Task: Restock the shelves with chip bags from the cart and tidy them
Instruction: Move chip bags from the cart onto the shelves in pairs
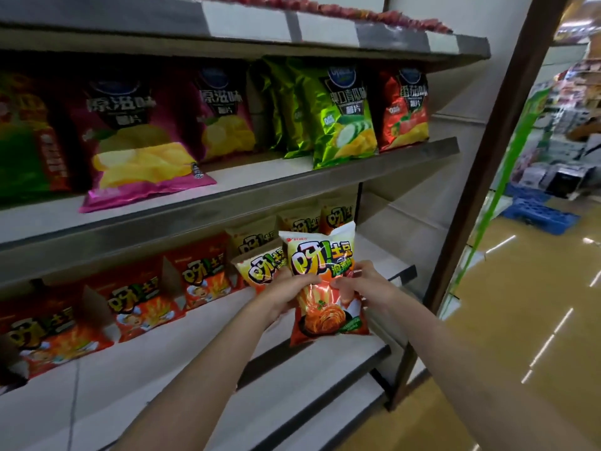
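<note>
A cream and orange chip bag (320, 255) stands upright in front of the lower shelf (208, 323), held from both sides. My left hand (286, 292) grips its left edge and my right hand (361, 281) pinches its right edge. Directly behind it, a matching cream bag (260, 266) stands on the shelf, with more of the same kind (305, 222) lined up toward the back right. Red bags of the same brand (205, 275) fill cardboard trays to the left. The cart is out of view.
The shelf above (292, 180) carries magenta bags (140, 141), green bags (338, 125) and a red bag (403, 109). A brown upright post (487, 157) ends the shelving on the right. Beyond it lie a glossy floor and a blue crate (543, 214).
</note>
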Action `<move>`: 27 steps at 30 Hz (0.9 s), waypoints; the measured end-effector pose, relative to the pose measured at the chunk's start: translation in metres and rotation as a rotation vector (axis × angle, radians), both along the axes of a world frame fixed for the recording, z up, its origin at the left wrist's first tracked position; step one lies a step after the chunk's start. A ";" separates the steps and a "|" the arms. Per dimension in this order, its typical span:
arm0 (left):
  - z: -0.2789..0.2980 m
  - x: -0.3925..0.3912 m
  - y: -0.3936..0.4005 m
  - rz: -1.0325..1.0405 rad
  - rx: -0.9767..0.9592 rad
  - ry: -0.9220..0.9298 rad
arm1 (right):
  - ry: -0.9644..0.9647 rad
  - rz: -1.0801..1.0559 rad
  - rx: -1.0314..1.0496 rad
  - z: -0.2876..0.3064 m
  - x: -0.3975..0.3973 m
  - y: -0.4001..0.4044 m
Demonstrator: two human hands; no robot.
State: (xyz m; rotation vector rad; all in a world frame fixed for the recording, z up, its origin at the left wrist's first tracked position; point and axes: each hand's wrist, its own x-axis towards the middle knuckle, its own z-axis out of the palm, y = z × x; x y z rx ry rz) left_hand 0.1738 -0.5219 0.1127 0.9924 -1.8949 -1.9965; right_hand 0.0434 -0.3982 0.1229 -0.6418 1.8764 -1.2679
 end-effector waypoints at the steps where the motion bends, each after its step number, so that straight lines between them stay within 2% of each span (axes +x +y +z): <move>1: -0.005 -0.008 -0.005 0.010 0.000 -0.011 | -0.003 0.020 0.012 -0.003 -0.009 -0.003; 7: -0.023 -0.060 -0.014 0.089 -0.072 -0.104 | 0.017 0.111 0.032 -0.027 -0.072 -0.026; 14: -0.031 -0.143 -0.016 0.210 -0.047 -0.142 | 0.011 0.250 0.002 -0.031 -0.166 -0.044; 19: -0.035 -0.175 -0.019 0.408 -0.030 -0.149 | 0.057 0.342 0.018 -0.041 -0.208 -0.077; 27: -0.064 -0.191 -0.039 0.679 -0.066 -0.247 | 0.441 0.477 0.196 -0.097 -0.215 -0.147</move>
